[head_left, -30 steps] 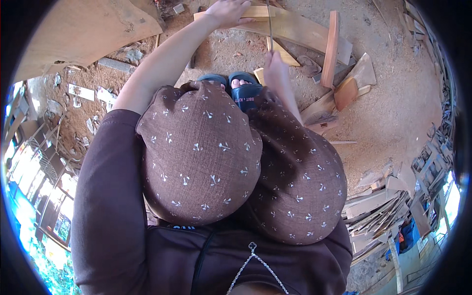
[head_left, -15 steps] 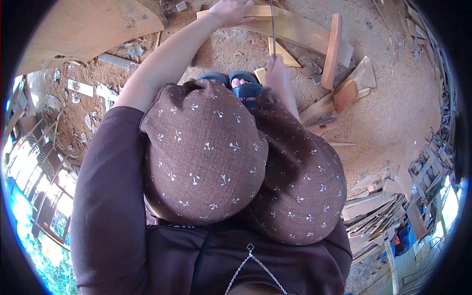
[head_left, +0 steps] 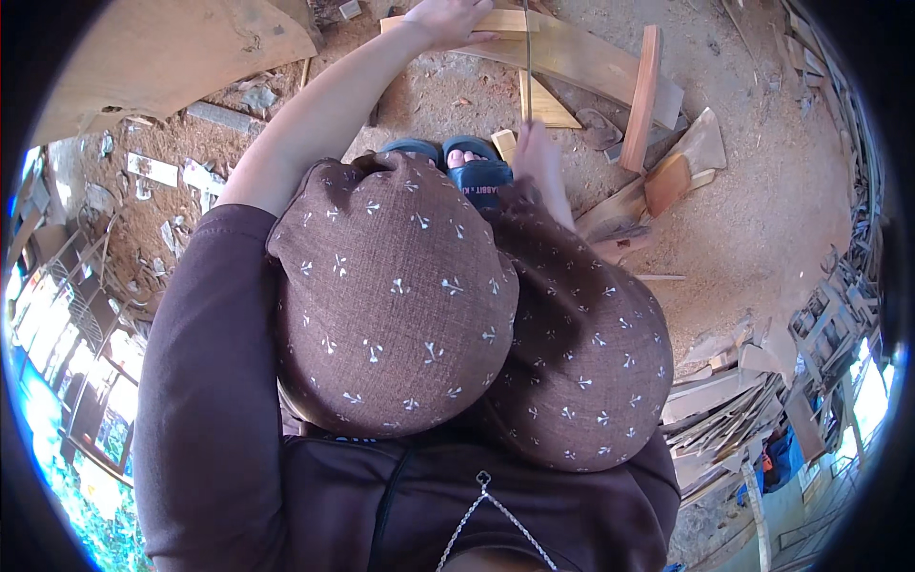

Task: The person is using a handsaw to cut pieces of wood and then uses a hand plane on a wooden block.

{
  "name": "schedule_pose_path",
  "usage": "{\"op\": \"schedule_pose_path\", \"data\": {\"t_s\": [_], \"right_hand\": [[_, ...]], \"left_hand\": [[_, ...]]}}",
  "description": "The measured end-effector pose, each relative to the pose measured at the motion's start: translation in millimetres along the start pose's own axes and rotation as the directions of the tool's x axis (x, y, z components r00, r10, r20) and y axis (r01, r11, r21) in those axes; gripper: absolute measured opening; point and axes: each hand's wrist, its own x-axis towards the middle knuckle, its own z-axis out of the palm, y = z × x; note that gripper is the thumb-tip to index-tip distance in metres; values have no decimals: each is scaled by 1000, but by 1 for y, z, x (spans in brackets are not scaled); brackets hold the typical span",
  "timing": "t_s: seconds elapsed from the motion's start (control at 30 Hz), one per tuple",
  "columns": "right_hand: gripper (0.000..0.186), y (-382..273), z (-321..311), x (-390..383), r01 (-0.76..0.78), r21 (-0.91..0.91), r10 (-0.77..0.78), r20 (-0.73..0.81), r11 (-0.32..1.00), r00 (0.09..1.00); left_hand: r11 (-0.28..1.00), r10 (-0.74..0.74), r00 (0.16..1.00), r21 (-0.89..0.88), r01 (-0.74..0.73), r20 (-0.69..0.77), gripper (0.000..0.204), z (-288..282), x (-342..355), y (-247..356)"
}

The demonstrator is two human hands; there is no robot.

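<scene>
My left hand (head_left: 448, 21) is at the top edge of the view, closed over a pale wooden strip (head_left: 511, 21), its thumb along the near side. The strip lies across a longer, wider board (head_left: 596, 69) on the ground. My right hand (head_left: 539, 157), slightly blurred, is closed around the near end of a handsaw (head_left: 528, 81). Its handle is hidden in my fingers. Seen edge-on, the thin dark blade runs away from me and crosses the strip to the right of my left hand. The blade's far end is out of view.
Sandals (head_left: 477, 174) are on my feet close to the boards. A triangular offcut (head_left: 551, 103), a reddish wooden bar (head_left: 641, 100) and a small block (head_left: 505, 145) lie nearby. A large sheet (head_left: 181, 52) is at far left; scrap wood (head_left: 734, 410) is piled at right.
My right hand has drawn the saw a little toward me. My left hand stays in place on the strip.
</scene>
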Motion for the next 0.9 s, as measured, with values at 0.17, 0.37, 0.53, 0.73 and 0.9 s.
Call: {"op": "schedule_pose_path", "data": {"t_s": [0.17,0.37,0.53,0.73,0.9], "right_hand": [[27,5,-9,8,14,28,-12,-81,1000,997],[30,-21,-5,76,79,12,-76,-154,997,985],[30,0,7,17,38,67,-30,-113,997,993],[30,0,-2,1,-100,27,100,-14,995,995],[30,-24,-12,67,39,28,-37,-78,999,996]], "left_hand": [[999,-14,997,44,11,79,63,-10,5,6],[999,-26,998,39,24,64,65,-18,9,4],[999,18,987,38,-24,160,67,-16,12,8],[997,20,997,73,-25,73,68,6,11,-6],[998,56,997,19,-57,59,66,4,14,-7]]}}
